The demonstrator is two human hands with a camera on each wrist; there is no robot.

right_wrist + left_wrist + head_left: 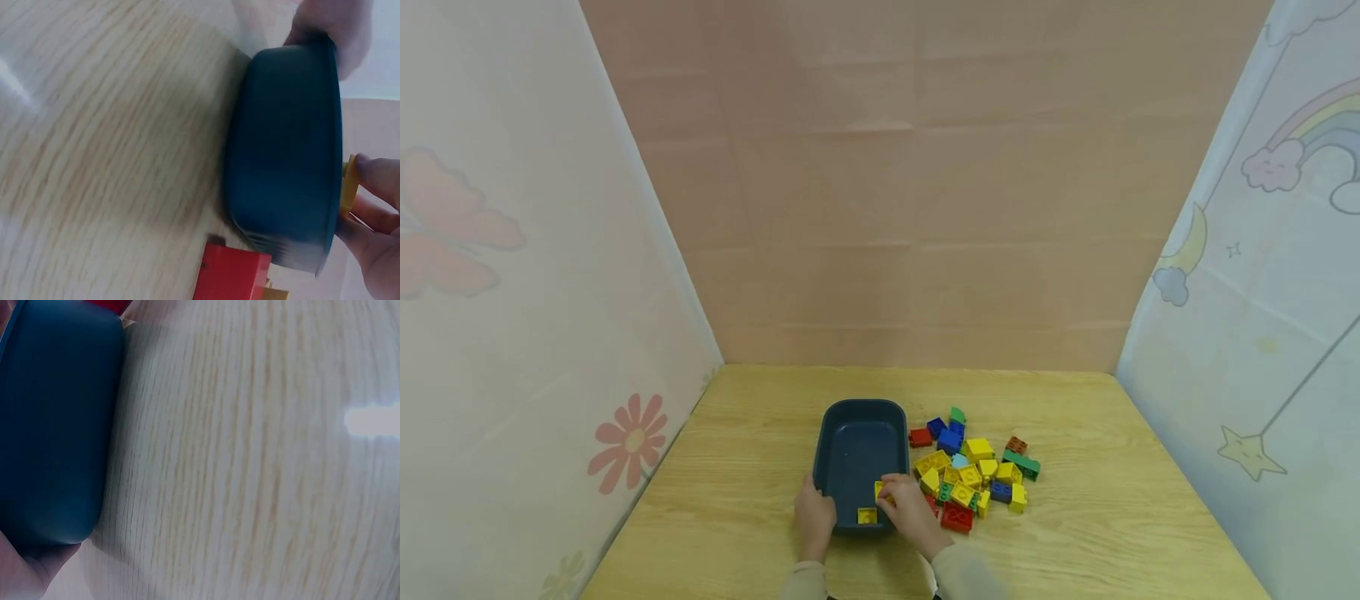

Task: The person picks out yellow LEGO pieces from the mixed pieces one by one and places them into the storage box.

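Observation:
A dark blue rectangular tray (859, 454) rests on the table. My left hand (815, 515) grips its left wall near the front corner; in the left wrist view part of that hand (22, 569) shows by the tray's outer wall (59, 425). My right hand (913, 510) pinches a yellow toy brick (879, 491) over the tray's front right part. The right wrist view shows this yellow brick (349, 184) between fingers and thumb at the rim. Another yellow brick (867, 516) lies inside at the tray's front end.
Right of the tray lies a loose pile of toy bricks, mostly yellow ones (969, 476), with blue (950, 441), green (1024, 463) and red bricks (957, 517). One red brick (231, 275) sits close to the tray. Fabric walls (910, 208) enclose the wooden table (1112, 500).

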